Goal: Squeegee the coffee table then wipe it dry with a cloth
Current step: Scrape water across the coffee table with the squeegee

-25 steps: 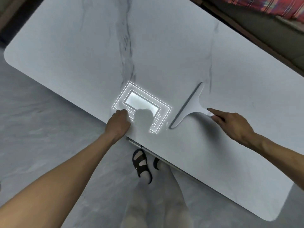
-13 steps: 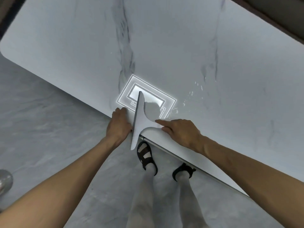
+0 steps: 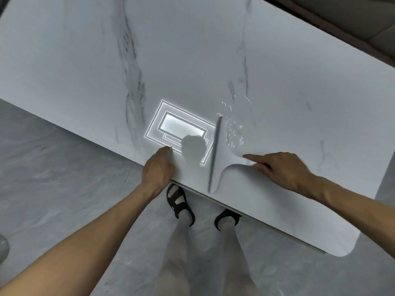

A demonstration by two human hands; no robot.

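The coffee table point(image 3: 213, 60) fills most of my view, a pale marble-look slab with grey veins, its near edge slanting from nine o'clock down toward four o'clock, and grey floor point(image 3: 53, 178) beneath it where my sandalled feet point(image 3: 180, 202) show at six o'clock. A bright ceiling-light reflection point(image 3: 181, 127) sits near the centre of the frame, my head's shadow cutting into it. The white squeegee point(image 3: 218, 154) lies just right of that glare, blade running from twelve to six o'clock with its lower tip at the table's near edge. Half a second ago the blade was at the left, beside my left hand and hanging past the edge; now it has travelled back toward three o'clock, so I judge one stroke is finished and the tool is being reset for another pass. My right hand point(image 3: 284, 167) is clamped on the squeegee's handle at three o'clock of the blade, index finger stretched along it. My left hand point(image 3: 159, 167) rests curled, fingers together, on the table edge at nine o'clock of the glare, gripping nothing I can see. Smallest of all, a scatter of water droplets point(image 3: 234, 133) glints just right of the blade's upper end, so that patch is still wet. No cloth is in view, and the drying step looks some way off.
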